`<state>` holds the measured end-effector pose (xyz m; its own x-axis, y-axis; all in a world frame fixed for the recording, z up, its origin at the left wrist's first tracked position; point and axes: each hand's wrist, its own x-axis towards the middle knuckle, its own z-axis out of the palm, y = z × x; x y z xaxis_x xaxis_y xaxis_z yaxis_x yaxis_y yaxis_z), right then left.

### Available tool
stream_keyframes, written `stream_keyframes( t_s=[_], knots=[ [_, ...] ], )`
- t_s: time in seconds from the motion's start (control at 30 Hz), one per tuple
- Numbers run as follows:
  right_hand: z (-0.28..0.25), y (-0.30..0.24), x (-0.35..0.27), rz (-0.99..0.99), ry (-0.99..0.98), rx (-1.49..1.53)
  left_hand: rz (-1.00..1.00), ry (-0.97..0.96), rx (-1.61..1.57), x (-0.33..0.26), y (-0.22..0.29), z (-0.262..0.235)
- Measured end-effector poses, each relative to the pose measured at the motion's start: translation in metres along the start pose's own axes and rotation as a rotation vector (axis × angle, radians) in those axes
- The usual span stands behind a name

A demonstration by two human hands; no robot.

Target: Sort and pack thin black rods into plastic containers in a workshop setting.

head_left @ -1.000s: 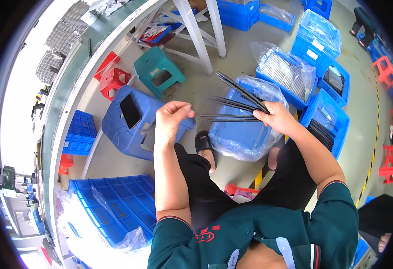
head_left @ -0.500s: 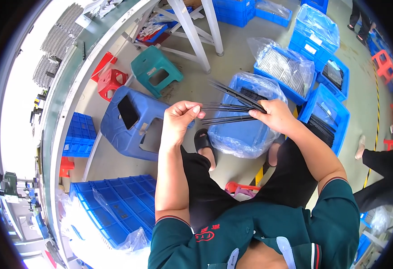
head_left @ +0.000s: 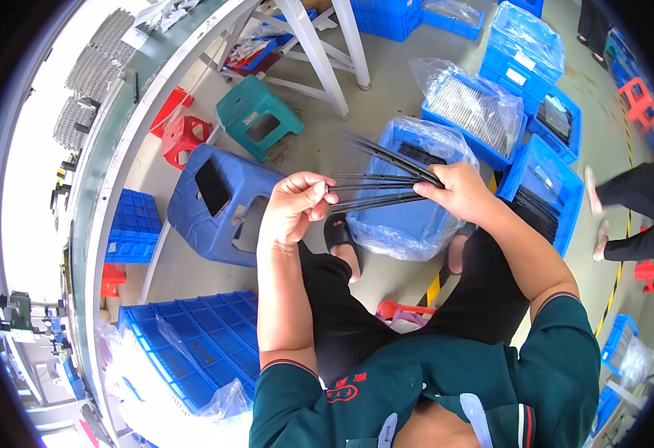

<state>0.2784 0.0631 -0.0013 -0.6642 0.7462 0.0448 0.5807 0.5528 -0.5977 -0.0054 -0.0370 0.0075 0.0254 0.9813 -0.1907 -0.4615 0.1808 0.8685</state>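
Observation:
My right hand grips a fanned bundle of thin black strips near their right ends. The strips reach leftward, some angled up and away, others nearly level. My left hand is closed in a pinch at the free left end of one level strip, thumb against the fingers. Beneath the strips stands a blue bin lined with clear plastic, between my feet, with more black strips lying in its far part.
To the right are a blue bin of black strips and a bin of pale strips. A blue stool bearing a dark flat object stands left, near a green stool. Blue crates flank my left arm. Another person's legs are far right.
My left fingers have shifted slightly down and left along the strip ends, and the lower strips now sit closer to them. At the right, the other person's legs have moved farther away from me.

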Motion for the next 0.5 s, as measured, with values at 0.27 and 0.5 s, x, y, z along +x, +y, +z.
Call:
stream_keyframes(
  t_s=[0.27,0.5],
  knots=[
    [-0.001,0.0,0.001,-0.027,-0.002,0.011,-0.008,-0.071,-0.099,0.002,-0.007,-0.003],
    [0.004,0.005,0.002,0.027,0.06,0.057,0.153,0.104,0.059,0.004,-0.012,0.015]
  ],
)
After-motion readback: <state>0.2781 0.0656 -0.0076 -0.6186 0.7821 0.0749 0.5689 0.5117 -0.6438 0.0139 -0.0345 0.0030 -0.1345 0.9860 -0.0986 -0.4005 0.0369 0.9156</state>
